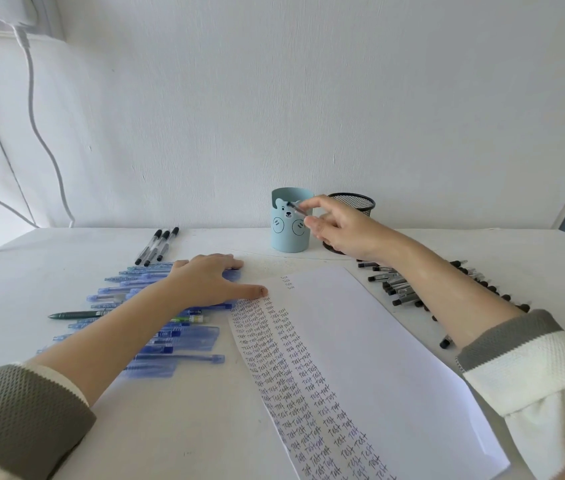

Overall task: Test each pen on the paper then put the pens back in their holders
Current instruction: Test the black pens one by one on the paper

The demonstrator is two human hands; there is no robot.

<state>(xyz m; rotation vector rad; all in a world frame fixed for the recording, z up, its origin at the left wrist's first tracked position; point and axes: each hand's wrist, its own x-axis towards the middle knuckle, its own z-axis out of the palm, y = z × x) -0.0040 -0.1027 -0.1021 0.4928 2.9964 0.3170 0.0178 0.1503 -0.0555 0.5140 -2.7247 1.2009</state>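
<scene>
A white paper sheet (360, 341) lies on the table, its left side filled with columns of the word "Test". My right hand (338, 226) pinches a black-tipped pen (296, 207) in front of the light blue bear holder (289, 223), with the black mesh holder (353, 202) just behind it. My left hand (211, 278) lies flat on the table over several blue pens (170, 341), its thumb touching the paper's top left corner. Several black pens (395, 285) lie right of the paper, partly hidden under my right forearm.
Three black-capped pens (156, 245) lie side by side at the back left. A dark green pen (76, 315) sits at the left of the blue pile. White cables (35, 109) hang down the wall at the left. The white table (187, 427) meets the wall behind the holders.
</scene>
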